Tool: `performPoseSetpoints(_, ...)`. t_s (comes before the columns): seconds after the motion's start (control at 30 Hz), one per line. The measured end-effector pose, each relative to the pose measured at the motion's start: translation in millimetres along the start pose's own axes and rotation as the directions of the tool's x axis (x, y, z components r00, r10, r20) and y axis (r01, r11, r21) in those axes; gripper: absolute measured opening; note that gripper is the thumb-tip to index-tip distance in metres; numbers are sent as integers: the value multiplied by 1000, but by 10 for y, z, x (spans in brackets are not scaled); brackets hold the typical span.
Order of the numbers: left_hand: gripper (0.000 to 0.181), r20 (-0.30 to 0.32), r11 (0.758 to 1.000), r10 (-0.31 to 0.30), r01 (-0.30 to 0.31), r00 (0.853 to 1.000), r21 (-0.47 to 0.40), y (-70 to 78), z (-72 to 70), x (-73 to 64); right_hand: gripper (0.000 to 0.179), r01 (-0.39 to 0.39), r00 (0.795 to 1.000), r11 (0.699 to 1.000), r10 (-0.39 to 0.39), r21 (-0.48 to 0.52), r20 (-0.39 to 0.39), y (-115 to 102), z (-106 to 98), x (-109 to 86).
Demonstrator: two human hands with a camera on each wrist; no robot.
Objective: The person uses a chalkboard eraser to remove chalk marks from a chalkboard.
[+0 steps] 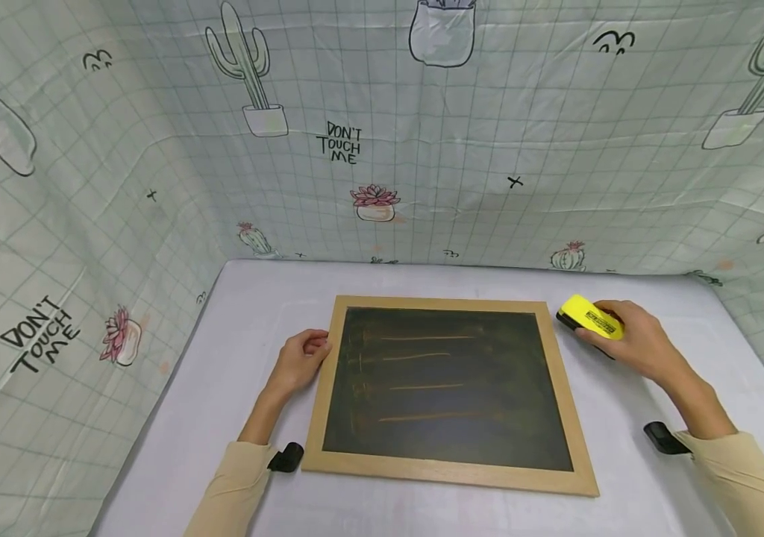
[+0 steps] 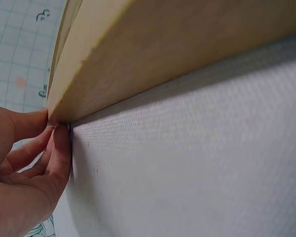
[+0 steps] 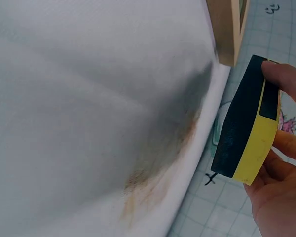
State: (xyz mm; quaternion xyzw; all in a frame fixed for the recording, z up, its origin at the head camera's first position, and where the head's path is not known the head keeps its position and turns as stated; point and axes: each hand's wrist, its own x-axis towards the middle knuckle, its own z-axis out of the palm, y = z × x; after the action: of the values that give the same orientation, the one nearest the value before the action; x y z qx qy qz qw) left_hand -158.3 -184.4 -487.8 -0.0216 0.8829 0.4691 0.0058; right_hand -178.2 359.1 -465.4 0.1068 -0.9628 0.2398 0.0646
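Note:
A wood-framed chalkboard point(image 1: 449, 440) lies on the white table, with several thin orange chalk lines across its dark surface and faint smudges around them. At its left side, my left hand point(image 1: 301, 360) pinches the frame's edge; the left wrist view has the thumb and curled fingers point(image 2: 62, 148) right at the wooden frame point(image 2: 138, 54). My right hand point(image 1: 640, 339) grips a yellow and black board eraser point(image 1: 590, 316) beyond the board's upper right corner. In the right wrist view the dark felt face of the eraser point(image 3: 239, 116) is turned to the table, held above it.
An orange-brown dusty smear point(image 3: 148, 180) marks the white table cover point(image 3: 79, 123) near the eraser. Cactus-print fabric walls point(image 1: 382, 149) enclose the table at the back and both sides. A small black device point(image 1: 286, 457) sits at the left wrist, another point(image 1: 665, 438) at the right.

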Motion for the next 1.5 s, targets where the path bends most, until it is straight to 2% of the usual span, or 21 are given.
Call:
performPoseSetpoints(0.33, 28, 7, 1000, -24, 24, 1000, 1, -15, -16, -9, 60, 151, 988, 989, -151, -4, -14, -186, 7, 108)
performPoseSetpoints(0.6, 28, 12, 999, -36, 36, 999, -5, -45, 2, -25, 59, 215, 976, 977, -215, 11, 22, -327, 39, 173)
performPoseSetpoints(1.2, 28, 20, 1000, -20, 21, 1000, -14, 4, 8, -25, 60, 233, 955, 972, -237, 45, 180, -630, 95, 297)
performPoseSetpoints(1.5, 28, 18, 999, -31, 32, 999, -19, 10, 10, -28, 60, 278, 933, 959, -282, 49, 224, -745, 169, 362)
